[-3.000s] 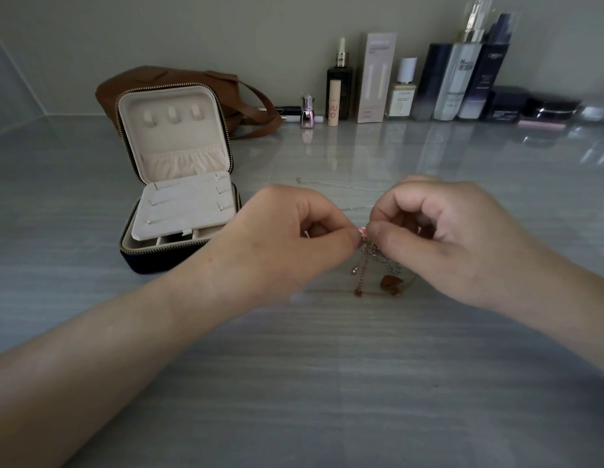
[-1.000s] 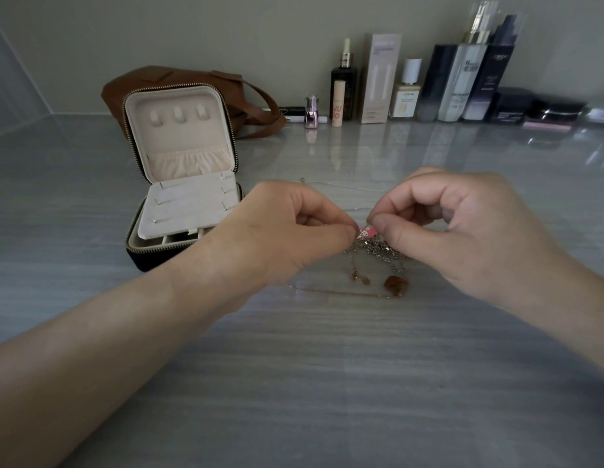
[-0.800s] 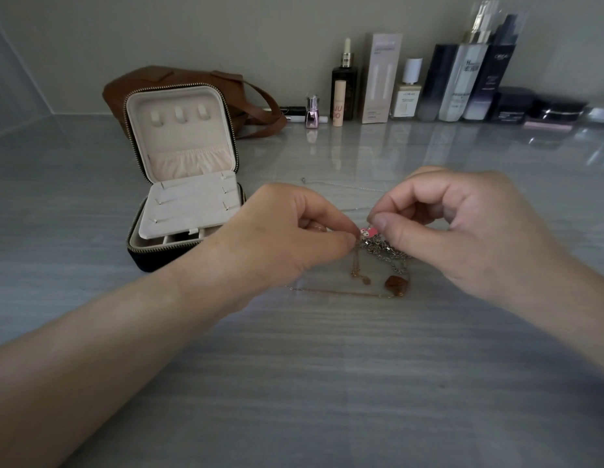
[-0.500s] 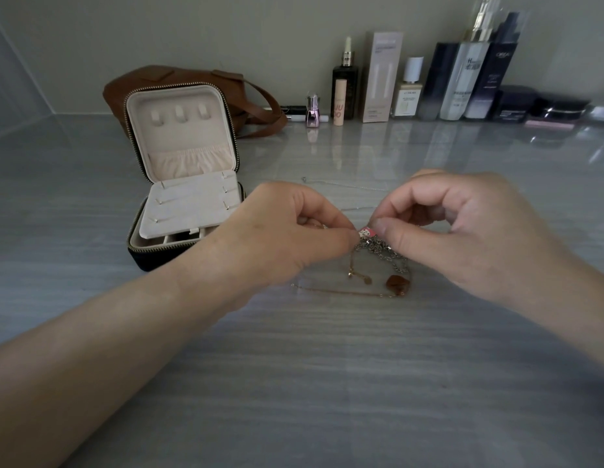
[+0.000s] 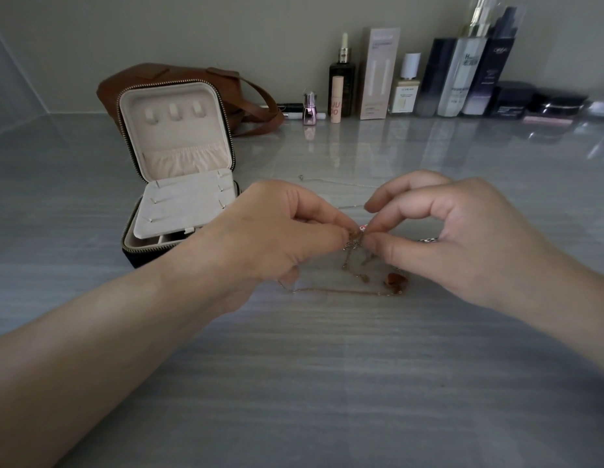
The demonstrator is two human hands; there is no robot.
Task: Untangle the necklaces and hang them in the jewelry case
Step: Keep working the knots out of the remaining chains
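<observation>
1. Head view, hands: the left hand [image 5: 276, 231] and the right hand [image 5: 462, 238] meet at centre frame. Each pinches narrowly, thumb against forefinger, on the small knot of tangled necklaces [image 5: 356, 239], rose-gold and silver. The knot is held just above the grey streaked bench [image 5: 293, 383].
2. Where the rest lies: thin strands drop from the knot to the bench. A fine rose-gold chain [image 5: 337, 291] lies just below the hands, with a reddish-brown pendant [image 5: 395, 280] near its right end, beside the right hand. A thin silver chain [image 5: 337, 181] lies just above the hands in the frame; I cannot tell whether it joins the knot.
3. Target: the black zip-edged jewelry case [image 5: 179, 184] with cream lining stands open at left of centre. Its lid is upright and its three cream hooks [image 5: 174, 111] are bare, so nothing is hung yet.
4. Risk: pulling the two pinches apart too hard would likely tighten the knot or snap a fine link. A slipped pinch could drop the strands back into a heap.
5. Direction: the rose-gold chain's long axis runs left to right across the frame, pendant end right. The silver chain lies roughly parallel. The hanging strands run top to bottom.
6. Beyond: a brown leather bag [image 5: 179, 74] sits behind the case, and a row of cosmetic bottles [image 5: 445, 79] stands at upper right.
</observation>
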